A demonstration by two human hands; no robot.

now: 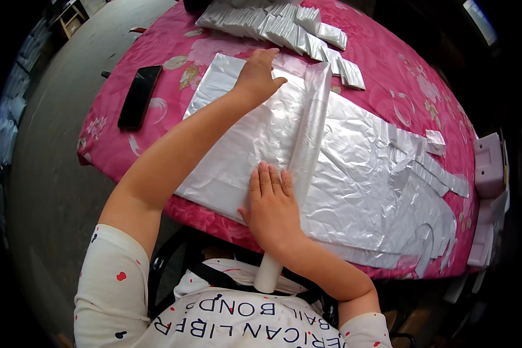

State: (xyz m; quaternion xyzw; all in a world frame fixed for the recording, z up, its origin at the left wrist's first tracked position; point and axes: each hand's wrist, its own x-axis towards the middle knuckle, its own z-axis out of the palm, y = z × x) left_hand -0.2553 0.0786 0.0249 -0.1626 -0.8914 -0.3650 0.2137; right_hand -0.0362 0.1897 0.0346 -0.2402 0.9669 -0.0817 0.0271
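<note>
Plastic sheets (pixel 232 145): layered flat on the pink-clothed desk (pixel 374 37), raised fold (pixel 312 124) running lengthwise. Left grip (pixel 257 80): over far part of sheets, released, thumb spread from fingers. Right grip (pixel 274 207): released, palm down on near part, beside fold. White tube (pixel 268 275) below right wrist. Phone (pixel 140 97) at left.

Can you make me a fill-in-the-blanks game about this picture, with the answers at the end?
1. The smartphone lies to the ____ of the plastic bags.
2. Of the left hand and right hand, the ____ one is nearer the shirt.
3. The floral tablecloth is mostly ____.

Missing words: left; right; pink.
</note>
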